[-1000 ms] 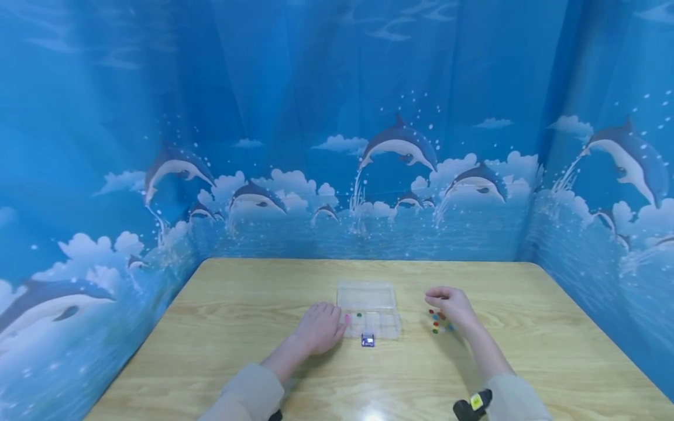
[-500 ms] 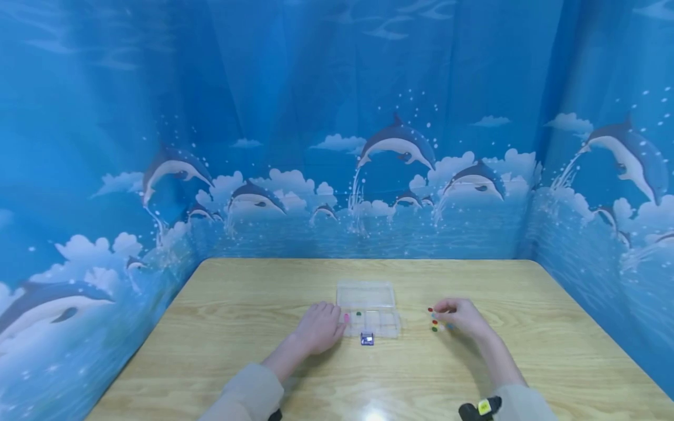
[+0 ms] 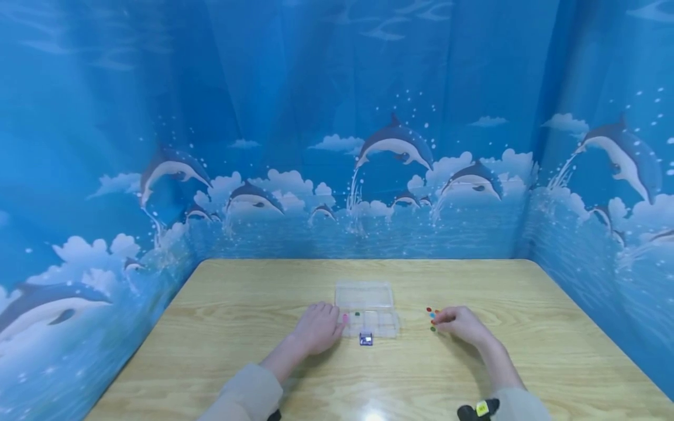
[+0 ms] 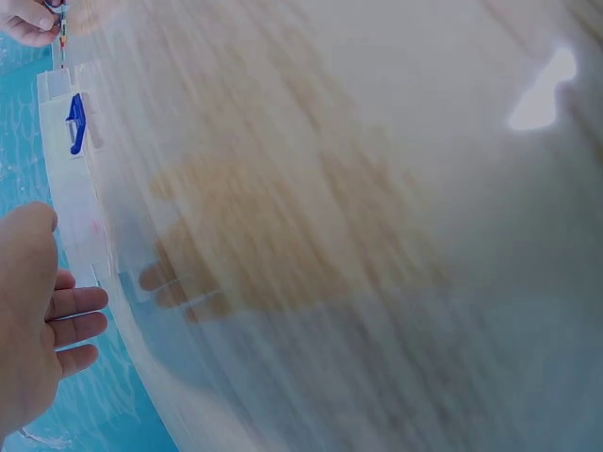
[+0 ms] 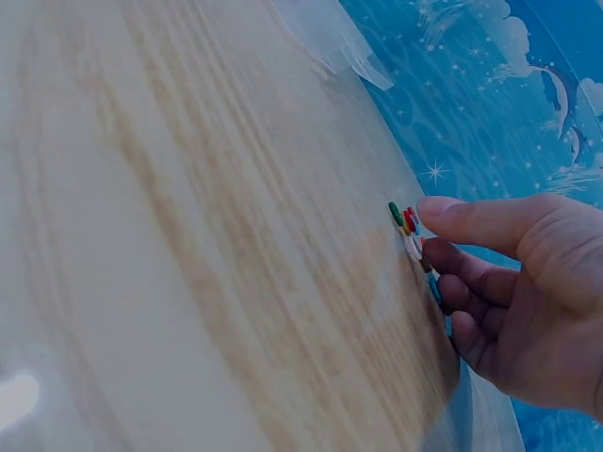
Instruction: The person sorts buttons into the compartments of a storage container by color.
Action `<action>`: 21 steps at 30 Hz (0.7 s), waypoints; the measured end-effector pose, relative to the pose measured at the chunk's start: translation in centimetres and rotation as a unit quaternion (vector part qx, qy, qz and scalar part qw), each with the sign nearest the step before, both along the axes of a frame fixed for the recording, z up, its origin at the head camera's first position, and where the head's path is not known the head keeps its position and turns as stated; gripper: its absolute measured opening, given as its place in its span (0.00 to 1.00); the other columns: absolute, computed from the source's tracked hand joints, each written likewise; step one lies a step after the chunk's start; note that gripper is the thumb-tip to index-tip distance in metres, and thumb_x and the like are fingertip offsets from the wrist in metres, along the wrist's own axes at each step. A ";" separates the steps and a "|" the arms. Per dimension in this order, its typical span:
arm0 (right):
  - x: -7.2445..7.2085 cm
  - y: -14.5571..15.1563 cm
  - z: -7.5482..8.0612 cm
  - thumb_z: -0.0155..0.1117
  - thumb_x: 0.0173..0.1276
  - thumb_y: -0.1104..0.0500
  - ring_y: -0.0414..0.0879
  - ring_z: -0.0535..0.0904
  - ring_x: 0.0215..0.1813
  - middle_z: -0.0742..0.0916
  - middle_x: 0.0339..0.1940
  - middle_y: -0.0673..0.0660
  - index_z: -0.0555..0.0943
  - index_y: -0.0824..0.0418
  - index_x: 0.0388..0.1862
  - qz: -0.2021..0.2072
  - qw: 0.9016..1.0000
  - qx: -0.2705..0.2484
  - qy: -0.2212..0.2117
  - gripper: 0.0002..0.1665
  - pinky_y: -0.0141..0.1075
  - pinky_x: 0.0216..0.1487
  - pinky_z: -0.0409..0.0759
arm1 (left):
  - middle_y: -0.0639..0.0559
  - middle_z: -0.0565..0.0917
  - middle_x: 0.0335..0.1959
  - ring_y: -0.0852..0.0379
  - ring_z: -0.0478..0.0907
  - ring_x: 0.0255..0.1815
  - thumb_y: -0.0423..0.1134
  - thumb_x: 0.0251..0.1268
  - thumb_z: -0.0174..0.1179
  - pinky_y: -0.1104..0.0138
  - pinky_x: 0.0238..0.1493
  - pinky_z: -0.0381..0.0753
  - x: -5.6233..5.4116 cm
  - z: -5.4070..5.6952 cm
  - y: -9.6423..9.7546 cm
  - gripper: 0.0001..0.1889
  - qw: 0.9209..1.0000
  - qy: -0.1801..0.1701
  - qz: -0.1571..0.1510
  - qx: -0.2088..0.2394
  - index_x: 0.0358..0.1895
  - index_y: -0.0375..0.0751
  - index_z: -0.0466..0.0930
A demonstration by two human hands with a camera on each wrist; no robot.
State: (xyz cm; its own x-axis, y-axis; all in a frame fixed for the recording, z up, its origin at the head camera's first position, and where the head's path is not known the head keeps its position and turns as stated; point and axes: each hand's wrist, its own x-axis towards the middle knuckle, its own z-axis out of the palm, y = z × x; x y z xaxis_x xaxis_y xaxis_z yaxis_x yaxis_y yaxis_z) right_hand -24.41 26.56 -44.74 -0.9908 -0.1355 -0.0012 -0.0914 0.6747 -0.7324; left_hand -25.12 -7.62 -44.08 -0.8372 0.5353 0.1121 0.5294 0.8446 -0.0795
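Note:
A clear plastic compartment box (image 3: 388, 325) lies on the table with its lid (image 3: 364, 294) folded back and a purple-blue latch (image 3: 365, 339) at the front. Inside its left compartments are a pink piece (image 3: 345, 318) and a green piece (image 3: 357, 314). My left hand (image 3: 318, 328) rests against the box's left end, fingers fairly straight in the left wrist view. To the right, my right hand (image 3: 466, 327) is at a small group of coloured pieces, among them a dark green one (image 5: 396, 214) and a white one (image 5: 414, 248). Its thumb and forefinger stand slightly apart beside them.
The wooden table (image 3: 253, 286) reaches back to a blue dolphin-print curtain (image 3: 295, 117), which also hangs at both sides. A black strap device with a yellow label (image 3: 481, 407) is on the right wrist.
My right hand has come down and closer to me, over to the right side of the loose pieces. The left hand and the box have stayed where they were.

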 end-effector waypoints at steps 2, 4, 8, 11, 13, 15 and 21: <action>0.1 0.0 0.0 0.66 0.56 0.66 0.50 0.77 0.40 0.84 0.35 0.57 0.82 0.66 0.36 0.013 1.000 -0.002 0.002 0.08 0.47 0.45 0.74 | 0.44 0.77 0.44 0.48 0.73 0.52 0.50 0.73 0.38 0.57 0.59 0.68 0.0 0.0 0.0 0.21 1.000 0.001 -0.002 -0.001 0.49 0.35 0.72; 0.0 -0.1 0.0 0.66 0.55 0.68 0.49 0.77 0.39 0.84 0.34 0.56 0.82 0.66 0.35 0.020 1.000 -0.004 0.000 0.08 0.45 0.44 0.74 | 0.44 0.77 0.44 0.49 0.73 0.51 0.50 0.73 0.38 0.57 0.59 0.68 0.0 0.1 -0.1 0.21 1.000 0.002 -0.003 -0.002 0.48 0.36 0.72; 0.0 -0.2 0.0 0.66 0.54 0.68 0.46 0.77 0.37 0.84 0.32 0.55 0.83 0.65 0.34 0.026 1.000 -0.002 -0.001 0.07 0.42 0.41 0.74 | 0.45 0.77 0.43 0.49 0.73 0.50 0.49 0.73 0.39 0.57 0.59 0.68 0.0 0.1 -0.1 0.20 1.000 0.004 -0.004 -0.003 0.47 0.36 0.72; -0.1 -0.3 0.0 0.66 0.54 0.68 0.45 0.76 0.36 0.83 0.32 0.54 0.83 0.66 0.34 0.027 1.000 0.002 -0.005 0.08 0.41 0.40 0.73 | 0.45 0.77 0.41 0.49 0.73 0.48 0.49 0.73 0.39 0.57 0.57 0.70 0.0 0.1 -0.1 0.19 1.000 0.008 -0.006 -0.001 0.46 0.36 0.72; -0.1 -0.4 0.0 0.66 0.53 0.69 0.45 0.75 0.35 0.83 0.31 0.54 0.83 0.65 0.34 0.024 1.000 0.001 -0.009 0.08 0.40 0.39 0.73 | 0.46 0.77 0.38 0.50 0.74 0.46 0.49 0.73 0.40 0.58 0.55 0.71 0.1 0.1 -0.1 0.19 1.000 0.011 -0.008 0.000 0.45 0.37 0.73; -0.1 -0.4 0.0 0.66 0.53 0.69 0.45 0.75 0.36 0.83 0.31 0.54 0.82 0.65 0.34 0.022 1.000 0.001 -0.013 0.08 0.40 0.39 0.73 | 0.46 0.76 0.37 0.50 0.74 0.45 0.49 0.72 0.41 0.58 0.54 0.71 0.1 0.2 -0.1 0.19 1.000 0.012 -0.009 -0.001 0.44 0.37 0.73; -0.3 -0.7 0.1 0.67 0.53 0.69 0.49 0.77 0.39 0.83 0.34 0.55 0.83 0.65 0.36 0.012 1.000 0.011 -0.023 0.10 0.46 0.43 0.75 | 0.46 0.76 0.37 0.51 0.73 0.44 0.50 0.72 0.41 0.59 0.53 0.72 0.1 0.3 -0.1 0.19 1.000 0.012 -0.010 -0.002 0.44 0.37 0.73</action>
State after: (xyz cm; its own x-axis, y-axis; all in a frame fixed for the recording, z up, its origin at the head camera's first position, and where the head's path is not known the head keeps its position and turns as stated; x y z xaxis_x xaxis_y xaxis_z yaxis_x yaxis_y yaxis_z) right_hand -24.71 25.87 -44.65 -0.9860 -0.1594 -0.0498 -0.0748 0.6882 -0.7216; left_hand -25.01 -7.76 -43.82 -0.8231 0.5526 0.1308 0.5442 0.8334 -0.0958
